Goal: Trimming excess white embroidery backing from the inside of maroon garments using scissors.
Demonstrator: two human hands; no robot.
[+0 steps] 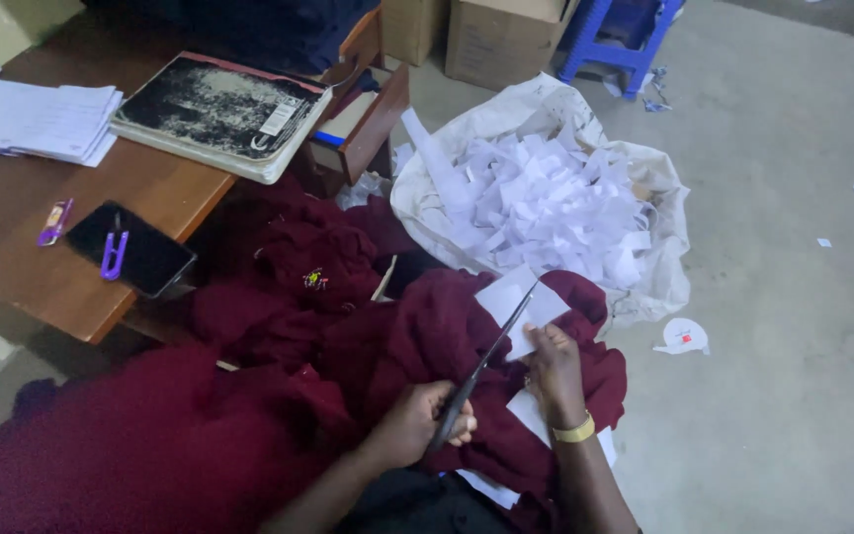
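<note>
While seen from a head-worn camera looking down, a person sits w/ a heap of dark red garments (279, 396) over the lap & floor. Left hand (417, 423), in the lower middle of the frame, has its fingers curled tight around the handles of dark scissors (481, 361); blades run up & to the right, their tips lying on a white paper piece (521, 302). Right hand (554, 371), w/ a yellow band (575, 431) at the wrist, lies just right of the blades, fingers bent down pinching the lower edge of that same paper against the red cloth. More white paper shows under the right forearm. Beyond the hands, a cream cloth sack (644, 188) lies open on the grey concrete floor (793, 297), filled w/ white paper scraps (546, 198); loose scraps dot the floor at right. At left, a brown wooden table (42, 267) holds a black phone (130, 247) w/ a small purple thread clipper (114, 255) on top, a purple item (54, 222) beside it, a worn black book (219, 109) & a stack of white papers (42, 119). An open drawer (363, 109) sits at the table's right end. Cardboard boxes (501, 35) & a blue plastic stool (620, 35) stand at the top, well apart from the hands
</note>
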